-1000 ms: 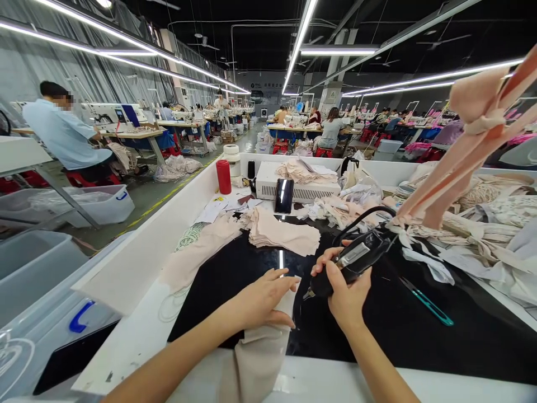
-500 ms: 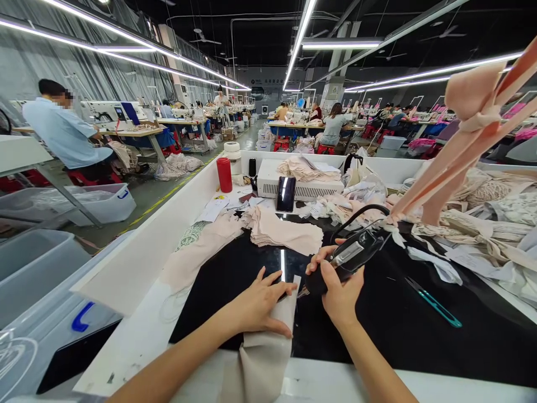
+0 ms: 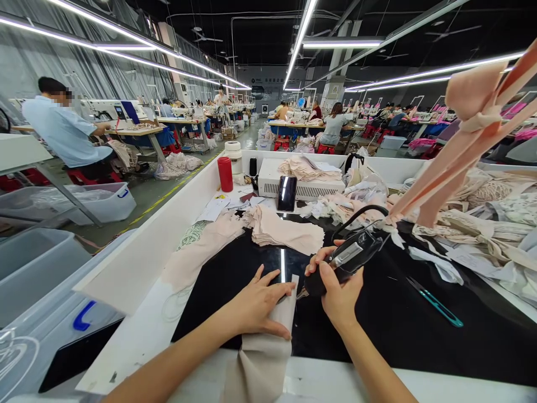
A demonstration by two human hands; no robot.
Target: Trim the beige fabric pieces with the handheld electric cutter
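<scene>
My left hand [image 3: 262,302] lies flat with fingers spread, pressing a beige fabric piece [image 3: 268,358] onto the black board [image 3: 398,330]. The fabric's near end hangs in folds over the white table edge. My right hand [image 3: 339,285] is wrapped around a black corded electric cutter [image 3: 352,254], tilted with its lower end close to the fabric's right edge. Whether its tip touches the cloth I cannot tell. Knotted peach fabric strips [image 3: 440,162] rise from the cutter's upper end to the top right.
A stack of pale peach cut pieces [image 3: 289,229] lies beyond my hands. Teal thread snips [image 3: 438,308] rest to the right. A phone [image 3: 287,193] leans against a white box [image 3: 268,182], with a red cup [image 3: 225,174] to its left. Fabric heaps [image 3: 482,224] cover the right side.
My left fingers have shifted very slightly on the fabric, and the view has moved a little. My right hand and the cutter stay almost in place.
</scene>
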